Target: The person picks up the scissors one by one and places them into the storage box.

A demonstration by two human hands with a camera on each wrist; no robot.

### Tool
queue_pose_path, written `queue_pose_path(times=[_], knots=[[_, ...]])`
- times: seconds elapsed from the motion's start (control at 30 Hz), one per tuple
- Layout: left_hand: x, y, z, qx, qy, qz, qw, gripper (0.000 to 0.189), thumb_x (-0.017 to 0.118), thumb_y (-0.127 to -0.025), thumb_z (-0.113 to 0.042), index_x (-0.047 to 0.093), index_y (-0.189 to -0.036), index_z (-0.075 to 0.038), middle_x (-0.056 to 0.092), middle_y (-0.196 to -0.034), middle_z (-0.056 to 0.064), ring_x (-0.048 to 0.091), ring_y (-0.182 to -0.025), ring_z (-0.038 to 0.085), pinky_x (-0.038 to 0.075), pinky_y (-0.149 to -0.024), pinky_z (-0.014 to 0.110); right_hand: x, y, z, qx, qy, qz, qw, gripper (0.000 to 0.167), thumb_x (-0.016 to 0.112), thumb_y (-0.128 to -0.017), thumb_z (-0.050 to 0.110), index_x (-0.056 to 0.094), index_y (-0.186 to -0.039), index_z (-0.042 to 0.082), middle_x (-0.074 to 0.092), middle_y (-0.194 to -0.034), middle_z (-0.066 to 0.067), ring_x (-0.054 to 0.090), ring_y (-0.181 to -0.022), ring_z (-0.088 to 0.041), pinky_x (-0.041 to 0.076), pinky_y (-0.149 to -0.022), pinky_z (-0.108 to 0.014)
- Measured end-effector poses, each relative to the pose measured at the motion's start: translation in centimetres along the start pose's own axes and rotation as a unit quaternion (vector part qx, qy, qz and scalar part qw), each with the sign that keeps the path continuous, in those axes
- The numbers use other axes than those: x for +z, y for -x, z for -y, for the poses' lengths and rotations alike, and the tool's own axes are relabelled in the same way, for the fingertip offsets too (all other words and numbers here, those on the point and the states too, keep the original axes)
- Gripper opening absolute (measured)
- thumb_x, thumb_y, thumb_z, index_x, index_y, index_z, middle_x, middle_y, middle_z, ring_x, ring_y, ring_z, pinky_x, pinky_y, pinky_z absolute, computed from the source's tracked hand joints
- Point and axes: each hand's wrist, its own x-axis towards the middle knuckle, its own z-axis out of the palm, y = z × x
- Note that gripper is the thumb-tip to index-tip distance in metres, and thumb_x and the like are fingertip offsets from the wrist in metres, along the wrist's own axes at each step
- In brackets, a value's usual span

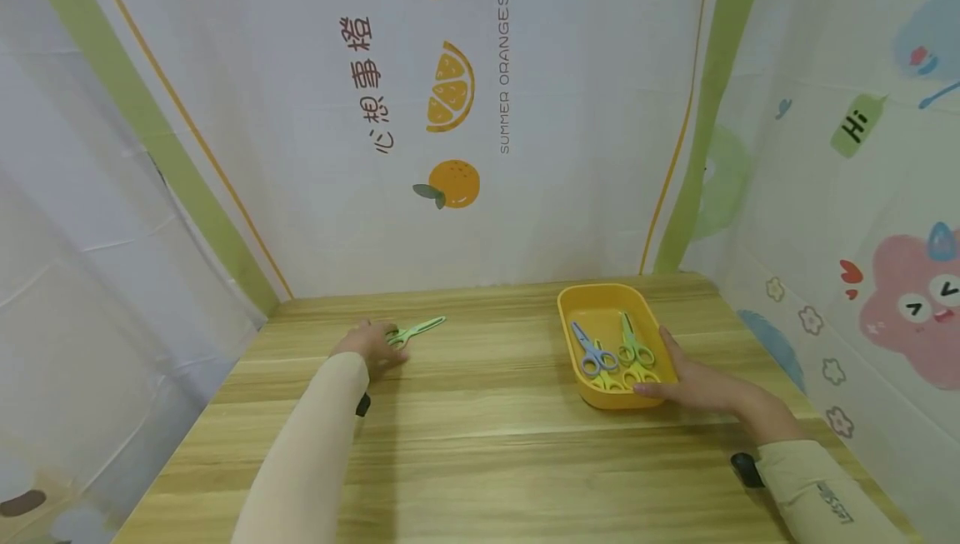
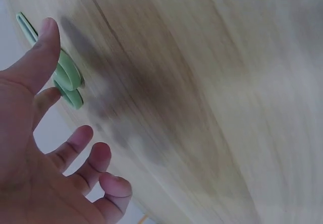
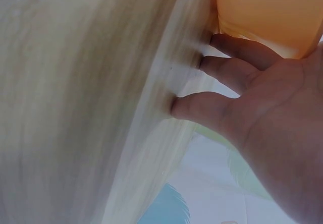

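On the left side of the table, light green scissors (image 1: 420, 330) lie with their blades pointing away to the right. My left hand (image 1: 369, 344) is at their handles, thumb and forefinger beside the loops and the other fingers spread; the left wrist view shows the green handles (image 2: 68, 75) partly behind the thumb. My right hand (image 1: 697, 381) holds the near right corner of a yellow plastic box (image 1: 600, 400), its thumb at the front rim and fingers along the side. Inside lie blue scissors (image 1: 594, 352), green scissors (image 1: 634, 344) and yellow scissors (image 1: 640, 375).
The wooden table (image 1: 480, 461) has its back edge against a white curtain (image 1: 562, 194) printed with oranges. Another patterned curtain (image 1: 817, 219) hangs along the right side. Bare tabletop lies between the box and my left hand.
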Motion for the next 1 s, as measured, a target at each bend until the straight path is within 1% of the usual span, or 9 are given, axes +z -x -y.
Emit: queue_pose_path(times=[0.1,0.23,0.37,0.5,0.6,0.67,0.83,0.9,1.0], knots=[[-0.02,0.17,-0.13,0.01,-0.027,-0.008,0.9996,0.068,0.078,-0.098,-0.04,0.052,-0.155,-0.011,0.038,-0.16,0.033,0.046,-0.142,0.056,0.047,-0.108,0.07,-0.07,-0.07,-0.08,-0.001,0.0,0.0,1.0,0.132,0.07,-0.097,0.058,-0.024,-0.161,-0.007,-0.001,-0.167,-0.047,0.017,-0.154,-0.066,0.029,-0.119,-0.077],[-0.05,0.13,-0.47,0.029,-0.07,-0.02,0.9969,0.06,0.08,-0.096,-0.039,0.061,-0.142,-0.004,0.056,-0.143,0.026,0.058,-0.128,0.045,0.052,-0.102,0.063,-0.1,-0.09,-0.25,0.0,0.0,0.0,1.0,0.132,0.069,-0.097,0.059,-0.026,-0.161,-0.007,-0.003,-0.167,-0.047,0.015,-0.154,-0.067,0.027,-0.119,-0.078],[0.1,-0.02,-0.8,0.04,-0.093,-0.027,0.9945,0.053,0.082,-0.095,-0.038,0.067,-0.129,0.0,0.066,-0.129,0.02,0.064,-0.117,0.036,0.055,-0.099,0.058,-0.01,-0.04,-0.27,0.002,-0.003,0.0,1.0,0.132,0.069,-0.097,0.059,-0.026,-0.161,-0.006,-0.005,-0.167,-0.047,0.013,-0.154,-0.067,0.025,-0.119,-0.079],[0.43,0.08,-0.82,0.036,-0.089,-0.026,0.995,0.045,0.082,-0.095,-0.036,0.069,-0.12,-0.002,0.069,-0.13,0.019,0.064,-0.108,0.03,0.056,-0.095,0.052,0.18,-0.05,-0.24,0.003,-0.001,-0.002,1.0,0.132,0.07,-0.097,0.059,-0.024,-0.161,-0.006,-0.004,-0.168,-0.046,0.013,-0.154,-0.066,0.025,-0.12,-0.078],[0.55,0.14,-0.67,0.034,-0.087,-0.027,0.9953,0.038,0.082,-0.095,-0.036,0.069,-0.114,-0.005,0.068,-0.128,0.017,0.06,-0.1,0.027,0.053,-0.089,0.048,0.25,-0.05,-0.22,0.003,0.005,-0.003,1.0,0.132,0.07,-0.097,0.059,-0.023,-0.161,-0.007,-0.003,-0.167,-0.046,0.015,-0.154,-0.067,0.027,-0.119,-0.078],[0.55,0.14,-0.58,0.036,-0.087,-0.027,0.9952,0.034,0.082,-0.095,-0.035,0.069,-0.108,-0.007,0.068,-0.122,0.014,0.058,-0.097,0.025,0.052,-0.086,0.045,0.23,-0.04,-0.23,0.001,0.006,-0.004,1.0,0.132,0.07,-0.096,0.059,-0.023,-0.162,-0.007,-0.003,-0.167,-0.047,0.016,-0.154,-0.066,0.027,-0.119,-0.078],[0.37,-0.02,-0.4,0.034,-0.088,-0.022,0.9953,0.031,0.083,-0.094,-0.035,0.064,-0.095,-0.01,0.064,-0.098,0.006,0.054,-0.086,0.023,0.046,-0.075,0.04,0.11,-0.07,-0.2,-0.004,0.005,-0.005,1.0,0.132,0.07,-0.097,0.059,-0.024,-0.161,-0.007,-0.003,-0.167,-0.047,0.016,-0.154,-0.067,0.027,-0.119,-0.077],[0.25,-0.1,-0.38,0.027,-0.091,-0.017,0.9954,0.033,0.084,-0.093,-0.036,0.063,-0.093,-0.011,0.062,-0.094,0.005,0.053,-0.084,0.023,0.046,-0.074,0.04,0.1,-0.13,-0.22,-0.004,0.003,-0.005,1.0,0.131,0.07,-0.097,0.059,-0.024,-0.161,-0.007,-0.004,-0.167,-0.047,0.015,-0.154,-0.066,0.027,-0.12,-0.077],[0.06,-0.2,-0.43,0.024,-0.093,-0.01,0.9953,0.036,0.086,-0.091,-0.038,0.061,-0.094,-0.012,0.063,-0.095,0.005,0.055,-0.087,0.023,0.049,-0.078,0.043,0.15,-0.16,-0.2,-0.002,-0.002,-0.004,1.0,0.131,0.07,-0.097,0.059,-0.025,-0.161,-0.006,-0.004,-0.168,-0.046,0.014,-0.154,-0.066,0.026,-0.12,-0.077]])
